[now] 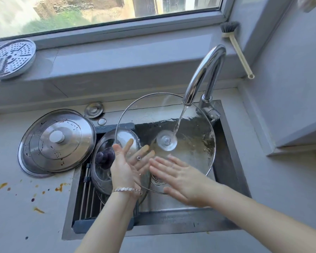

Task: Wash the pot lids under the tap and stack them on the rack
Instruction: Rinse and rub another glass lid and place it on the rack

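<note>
Glass lid [193, 150]: large and wet, tilted over the sink [232, 161], directly under the tap [206, 70].
Water [179, 123]: a thin stream that lands just beside the lid's centre fitting.
Left hand [128, 165]: palm up at the lid's left rim. The fingers are straight and spread behind the glass, with the thumb on the near side. It carries the lid without curling round it. It wears a ring [139, 158], and a bracelet [127, 189] sits on the wrist.
Right hand [177, 181]: flat, with fingers straight and together, pressed on the lower part of the lid's near face. It grips nothing.
Second lid [106, 172]: glass with a dark knob. It lies on the rack [88, 203] across the sink's left end and is partly hidden by the left hand.
Steel lid [57, 141]: knob up on the counter [26, 207], just left of the sink and spotted with drops.
Counter: grey, with orange stains near the sink's left edge.
Sill: a perforated steamer plate [11, 58] at the far left and a brush [235, 46] leaning in the right corner.
</note>
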`<control>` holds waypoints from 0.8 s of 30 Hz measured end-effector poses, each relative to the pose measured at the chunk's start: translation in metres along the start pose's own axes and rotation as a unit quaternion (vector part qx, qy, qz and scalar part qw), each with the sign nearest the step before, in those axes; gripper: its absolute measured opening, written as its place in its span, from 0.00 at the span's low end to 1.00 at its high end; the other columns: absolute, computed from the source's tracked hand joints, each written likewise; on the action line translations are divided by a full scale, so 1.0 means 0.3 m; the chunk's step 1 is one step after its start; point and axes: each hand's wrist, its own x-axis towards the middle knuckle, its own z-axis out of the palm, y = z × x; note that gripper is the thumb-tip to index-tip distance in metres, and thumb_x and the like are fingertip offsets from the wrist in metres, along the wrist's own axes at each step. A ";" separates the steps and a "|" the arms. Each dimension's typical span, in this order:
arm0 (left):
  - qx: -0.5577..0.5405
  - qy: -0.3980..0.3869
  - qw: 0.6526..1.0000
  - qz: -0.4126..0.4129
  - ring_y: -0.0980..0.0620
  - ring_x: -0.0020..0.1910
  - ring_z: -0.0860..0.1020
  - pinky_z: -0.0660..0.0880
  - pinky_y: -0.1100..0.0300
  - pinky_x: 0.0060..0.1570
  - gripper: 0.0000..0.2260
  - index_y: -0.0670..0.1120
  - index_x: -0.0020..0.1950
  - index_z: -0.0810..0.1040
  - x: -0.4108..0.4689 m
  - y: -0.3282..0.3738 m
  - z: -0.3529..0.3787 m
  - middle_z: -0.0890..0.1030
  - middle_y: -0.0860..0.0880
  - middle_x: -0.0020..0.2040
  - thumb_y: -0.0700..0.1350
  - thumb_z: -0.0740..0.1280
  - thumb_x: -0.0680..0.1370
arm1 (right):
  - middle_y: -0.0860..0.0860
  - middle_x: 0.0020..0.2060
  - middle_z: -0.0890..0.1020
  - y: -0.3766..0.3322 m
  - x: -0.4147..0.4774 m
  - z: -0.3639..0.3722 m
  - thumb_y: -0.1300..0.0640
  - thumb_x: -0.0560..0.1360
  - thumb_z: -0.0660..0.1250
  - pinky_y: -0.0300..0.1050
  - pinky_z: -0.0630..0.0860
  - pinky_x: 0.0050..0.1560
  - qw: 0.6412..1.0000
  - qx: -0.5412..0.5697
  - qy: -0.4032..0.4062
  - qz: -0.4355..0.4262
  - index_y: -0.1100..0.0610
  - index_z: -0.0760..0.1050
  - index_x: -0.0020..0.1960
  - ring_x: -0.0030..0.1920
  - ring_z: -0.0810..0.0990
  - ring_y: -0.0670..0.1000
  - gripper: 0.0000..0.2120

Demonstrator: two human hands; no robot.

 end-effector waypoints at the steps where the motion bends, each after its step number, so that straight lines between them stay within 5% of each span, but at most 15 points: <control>1: 0.005 0.001 0.999 0.033 0.44 0.39 0.84 0.80 0.52 0.36 0.22 0.50 0.53 0.76 -0.009 0.004 -0.003 0.83 0.42 0.45 0.63 0.50 0.77 | 0.52 0.74 0.45 0.037 -0.012 0.007 0.41 0.79 0.34 0.45 0.40 0.73 0.999 -0.025 0.016 0.043 0.55 0.42 0.75 0.75 0.49 0.54 0.29; 4: 0.023 0.009 0.997 0.068 0.43 0.35 0.84 0.80 0.51 0.33 0.21 0.49 0.54 0.76 -0.039 0.020 -0.013 0.84 0.41 0.41 0.61 0.51 0.78 | 0.45 0.68 0.26 0.190 -0.092 0.029 0.34 0.74 0.32 0.39 0.27 0.70 0.971 0.053 0.008 0.235 0.49 0.28 0.71 0.73 0.30 0.46 0.32; 7: 0.056 0.021 0.996 0.068 0.44 0.33 0.84 0.80 0.51 0.32 0.19 0.49 0.50 0.76 -0.058 0.028 -0.022 0.84 0.40 0.39 0.60 0.52 0.78 | 0.45 0.73 0.33 0.252 -0.120 0.059 0.41 0.79 0.48 0.41 0.35 0.71 0.901 0.215 0.093 0.365 0.53 0.35 0.75 0.73 0.32 0.43 0.33; 10: 0.093 0.015 0.994 0.055 0.43 0.32 0.83 0.80 0.51 0.30 0.18 0.49 0.50 0.77 -0.072 0.011 -0.013 0.83 0.39 0.40 0.59 0.54 0.77 | 0.55 0.74 0.59 0.260 -0.089 0.080 0.49 0.81 0.54 0.48 0.57 0.73 0.711 0.464 0.210 0.484 0.56 0.54 0.75 0.73 0.60 0.53 0.25; 12: 0.117 0.007 0.992 0.043 0.44 0.31 0.83 0.80 0.51 0.30 0.18 0.49 0.49 0.77 -0.074 -0.013 -0.001 0.83 0.39 0.40 0.59 0.54 0.77 | 0.58 0.56 0.78 0.249 -0.069 0.069 0.48 0.81 0.53 0.50 0.80 0.50 0.549 0.632 0.215 0.503 0.54 0.68 0.63 0.51 0.80 0.57 0.15; 13: 0.125 0.002 0.992 0.031 0.45 0.31 0.83 0.80 0.50 0.31 0.18 0.49 0.49 0.76 -0.069 -0.029 0.003 0.83 0.39 0.41 0.59 0.54 0.77 | 0.58 0.46 0.80 0.239 -0.067 0.061 0.48 0.81 0.53 0.45 0.81 0.36 0.503 0.668 0.211 0.506 0.55 0.71 0.56 0.39 0.81 0.55 0.13; 15: 0.126 -0.009 0.992 -0.008 0.45 0.32 0.83 0.80 0.49 0.34 0.19 0.50 0.51 0.75 -0.057 -0.055 0.008 0.82 0.39 0.42 0.60 0.52 0.78 | 0.57 0.35 0.77 0.242 -0.082 0.054 0.49 0.81 0.55 0.38 0.76 0.23 0.502 0.644 0.211 0.537 0.56 0.73 0.48 0.29 0.78 0.53 0.13; 18: 0.138 0.003 0.988 -0.072 0.46 0.37 0.82 0.80 0.56 0.34 0.22 0.45 0.53 0.74 -0.023 -0.114 0.000 0.81 0.40 0.43 0.58 0.47 0.81 | 0.57 0.30 0.74 0.285 -0.116 0.022 0.52 0.80 0.57 0.36 0.71 0.18 0.543 0.579 0.236 0.561 0.59 0.71 0.45 0.21 0.75 0.51 0.12; 21: 0.153 0.034 0.974 -0.164 0.47 0.29 0.79 0.74 0.63 0.21 0.24 0.38 0.56 0.73 0.014 -0.204 0.004 0.77 0.41 0.39 0.55 0.47 0.82 | 0.58 0.28 0.76 0.350 -0.142 -0.047 0.52 0.79 0.59 0.36 0.71 0.18 0.591 0.515 0.231 0.576 0.59 0.71 0.45 0.17 0.75 0.50 0.11; 24: 0.097 0.030 0.956 -0.276 0.47 0.24 0.80 0.75 0.57 0.30 0.21 0.42 0.58 0.71 0.048 -0.275 0.018 0.77 0.41 0.39 0.55 0.47 0.82 | 0.57 0.28 0.79 0.381 -0.143 -0.129 0.51 0.77 0.60 0.41 0.75 0.25 0.682 0.408 0.217 0.567 0.59 0.75 0.46 0.24 0.80 0.55 0.12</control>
